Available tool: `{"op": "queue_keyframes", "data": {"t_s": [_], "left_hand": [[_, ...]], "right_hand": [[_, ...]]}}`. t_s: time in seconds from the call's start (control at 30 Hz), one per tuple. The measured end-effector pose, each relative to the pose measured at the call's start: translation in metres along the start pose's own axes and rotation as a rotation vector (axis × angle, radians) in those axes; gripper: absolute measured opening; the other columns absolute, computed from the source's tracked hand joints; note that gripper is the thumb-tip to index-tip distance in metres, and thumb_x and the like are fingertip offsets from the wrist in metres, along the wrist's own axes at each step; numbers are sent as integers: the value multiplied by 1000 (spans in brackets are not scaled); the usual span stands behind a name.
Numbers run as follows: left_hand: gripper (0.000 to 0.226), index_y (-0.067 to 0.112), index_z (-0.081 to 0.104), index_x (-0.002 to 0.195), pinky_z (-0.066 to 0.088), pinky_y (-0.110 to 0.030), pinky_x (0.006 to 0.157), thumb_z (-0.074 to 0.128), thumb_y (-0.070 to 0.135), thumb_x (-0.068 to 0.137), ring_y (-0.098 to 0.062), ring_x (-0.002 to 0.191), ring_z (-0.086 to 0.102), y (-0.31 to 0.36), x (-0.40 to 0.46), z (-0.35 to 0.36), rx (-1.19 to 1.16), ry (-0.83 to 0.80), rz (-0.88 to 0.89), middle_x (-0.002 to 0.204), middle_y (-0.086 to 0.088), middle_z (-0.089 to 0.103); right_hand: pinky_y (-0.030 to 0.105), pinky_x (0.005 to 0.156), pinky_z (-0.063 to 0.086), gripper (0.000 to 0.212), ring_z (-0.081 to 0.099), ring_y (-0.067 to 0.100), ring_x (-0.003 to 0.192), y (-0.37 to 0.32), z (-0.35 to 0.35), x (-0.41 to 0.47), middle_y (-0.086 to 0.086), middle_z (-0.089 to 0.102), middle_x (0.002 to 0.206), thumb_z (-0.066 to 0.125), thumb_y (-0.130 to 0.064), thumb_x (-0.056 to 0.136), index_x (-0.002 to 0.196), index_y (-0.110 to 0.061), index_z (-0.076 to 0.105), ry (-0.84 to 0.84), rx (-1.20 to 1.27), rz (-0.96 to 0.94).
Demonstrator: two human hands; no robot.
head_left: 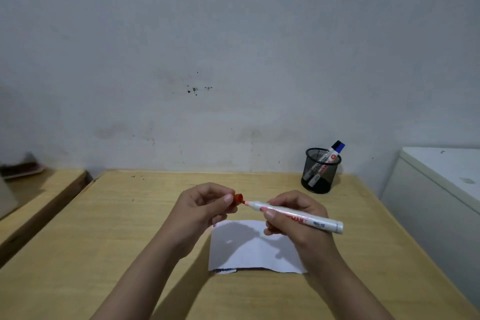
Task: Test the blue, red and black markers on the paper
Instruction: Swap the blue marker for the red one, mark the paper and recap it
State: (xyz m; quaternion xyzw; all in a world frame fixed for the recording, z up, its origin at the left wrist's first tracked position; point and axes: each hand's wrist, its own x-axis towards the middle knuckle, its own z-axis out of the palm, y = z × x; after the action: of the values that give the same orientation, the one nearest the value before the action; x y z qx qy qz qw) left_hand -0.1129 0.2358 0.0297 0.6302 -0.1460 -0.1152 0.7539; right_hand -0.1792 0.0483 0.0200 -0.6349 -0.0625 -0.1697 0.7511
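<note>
Red marker (296,215) lies gripped in the right hand (293,215) above the paper (249,249) on the counter (104,228); left hand (202,202) pinches its red cap (238,199) just off the tip.

I see a light wooden table (135,228) set against a pale wall. A white sheet of paper (249,249) lies flat on it near the middle, with a strip of print showing along its near edge. At the far right corner stands a black mesh pen cup (320,171), upright, well apart from the paper. A few small dark specks mark the tabletop by the far edge.
</note>
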Motion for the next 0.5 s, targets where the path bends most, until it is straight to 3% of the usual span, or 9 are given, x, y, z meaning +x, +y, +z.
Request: {"op": "queue_keyframes", "data": {"t_s": [0.17,0.4,0.5], "left_hand": [[10,16,72,75,50,-25,67,77,17,66,-15,70,67,9,-14,11,73,-68,37,74,-3,73],[3,0,69,79,46,-14,59,67,-1,77,-11,65,64,18,-27,21,235,-157,149,70,-9,71],[4,0,70,78,47,-14,59,69,2,75,-12,65,65,23,-29,26,222,-150,176,70,-9,72]], "right_hand": [[30,55,56,8,65,21,59,-19,-5,-12,8,70,68,74,-4,64,71,-8,71,-30,-36,-15],[25,54,54,15,67,19,57,-39,-9,-18,3,72,66,79,-1,61,65,-15,74,-118,-164,-9],[26,55,54,21,67,19,57,-43,-9,-17,3,73,66,80,6,63,65,-15,75,-127,-150,-21]]}}
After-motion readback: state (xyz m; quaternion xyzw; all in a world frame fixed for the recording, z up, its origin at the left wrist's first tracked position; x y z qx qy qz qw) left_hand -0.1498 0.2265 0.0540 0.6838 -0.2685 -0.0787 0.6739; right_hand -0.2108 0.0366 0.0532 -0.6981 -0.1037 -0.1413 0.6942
